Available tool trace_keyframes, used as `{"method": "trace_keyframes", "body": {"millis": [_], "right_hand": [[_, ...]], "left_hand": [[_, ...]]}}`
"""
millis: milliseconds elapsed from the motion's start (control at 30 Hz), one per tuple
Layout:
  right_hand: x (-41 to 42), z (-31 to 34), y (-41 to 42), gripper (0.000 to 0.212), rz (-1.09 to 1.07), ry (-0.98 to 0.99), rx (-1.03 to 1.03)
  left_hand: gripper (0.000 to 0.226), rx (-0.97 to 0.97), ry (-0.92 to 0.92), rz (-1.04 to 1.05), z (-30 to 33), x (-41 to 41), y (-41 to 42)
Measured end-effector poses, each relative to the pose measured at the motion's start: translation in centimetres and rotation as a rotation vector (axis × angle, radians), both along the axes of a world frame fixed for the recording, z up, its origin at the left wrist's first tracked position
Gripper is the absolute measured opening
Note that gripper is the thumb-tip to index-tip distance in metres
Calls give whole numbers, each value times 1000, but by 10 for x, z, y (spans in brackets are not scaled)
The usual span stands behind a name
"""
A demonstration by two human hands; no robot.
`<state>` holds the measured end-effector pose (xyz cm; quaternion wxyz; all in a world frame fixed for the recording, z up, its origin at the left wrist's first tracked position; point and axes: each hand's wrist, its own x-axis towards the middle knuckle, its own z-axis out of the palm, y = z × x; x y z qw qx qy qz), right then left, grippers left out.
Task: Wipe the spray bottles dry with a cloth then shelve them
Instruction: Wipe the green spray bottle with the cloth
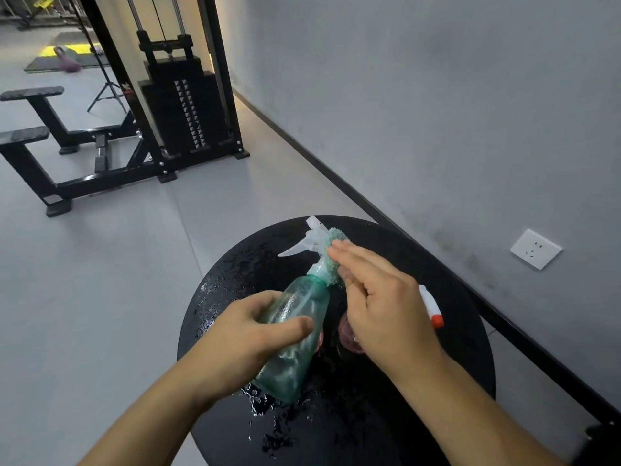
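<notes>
My left hand [250, 334] grips a translucent green spray bottle [295, 334] around its body, tilted with its white trigger head [311, 238] pointing away from me. With my right hand [373, 297] I press a teal cloth [331, 255] against the bottle's neck and the back of the trigger head. A second spray bottle lies on the round black table [463, 331] behind my right hand; only its white nozzle with an orange tip [431, 306] and a bit of pinkish body [349, 334] show.
Water droplets [258, 401] are scattered over the black tabletop, mostly on its left and near side. A grey wall with a white socket [535, 249] runs along the right. A black weight-stack machine [183, 105] and its frame stand on the grey floor at the far left.
</notes>
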<state>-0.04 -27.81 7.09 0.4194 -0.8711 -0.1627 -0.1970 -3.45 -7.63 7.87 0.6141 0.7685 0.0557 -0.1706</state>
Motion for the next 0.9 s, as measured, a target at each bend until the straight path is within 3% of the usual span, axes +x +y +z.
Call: {"method": "trace_keyframes", "body": {"millis": [100,200,367,900], "right_hand": [[-3,-4,4,42,47,68,-86],[-3,-5,5,46,89,84,-146],[2,-6,1,44,11,40,-66],[-8,-12,8,43,144,67,-151]], "left_hand": [[36,28,2,-26,1,-1,0],[44,52,5,-41,4,-3,1],[48,35,18,-87,12,-6,3],[36,37,105,-107,12,-10,10]]}}
